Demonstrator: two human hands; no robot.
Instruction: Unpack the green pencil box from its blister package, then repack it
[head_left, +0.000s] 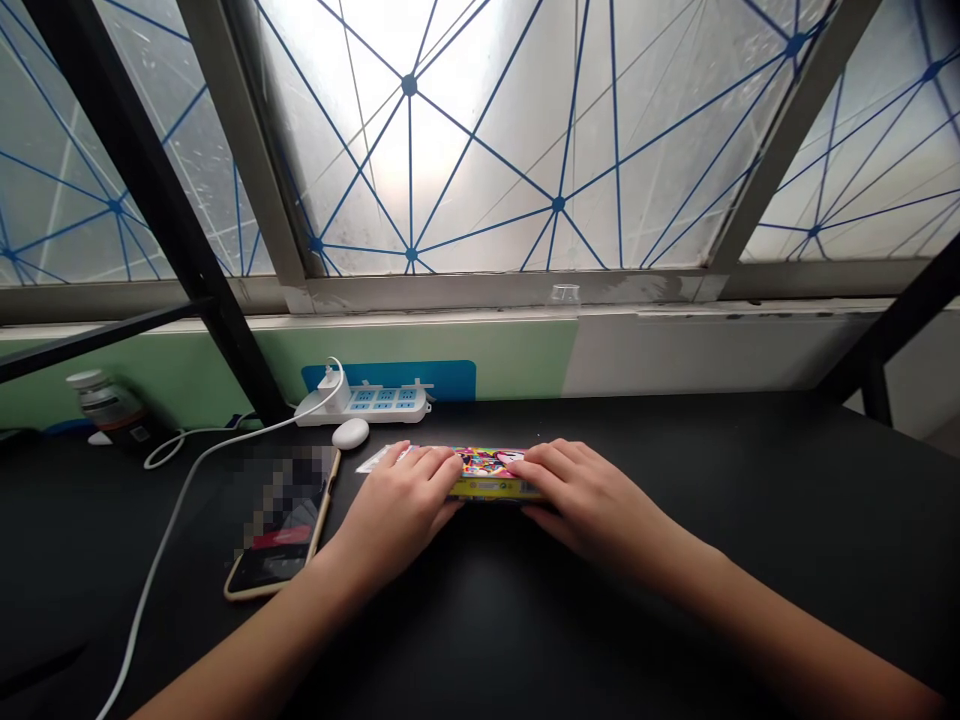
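Note:
A flat, brightly coloured box with a yellow side and a busy printed top lies on the black table. My left hand grips its left end, fingers over the top and thumb at the near side. At the right end, my right hand holds it the same way. Both hands cover the ends of the box. A white slip or flap pokes out beyond my left fingers; I cannot tell whether it belongs to the box.
Left of my left hand lies a phone, beside a small white rounded case. A white power strip with a plugged-in charger stands behind, its cable running forward. A bottle stands far left on the black table.

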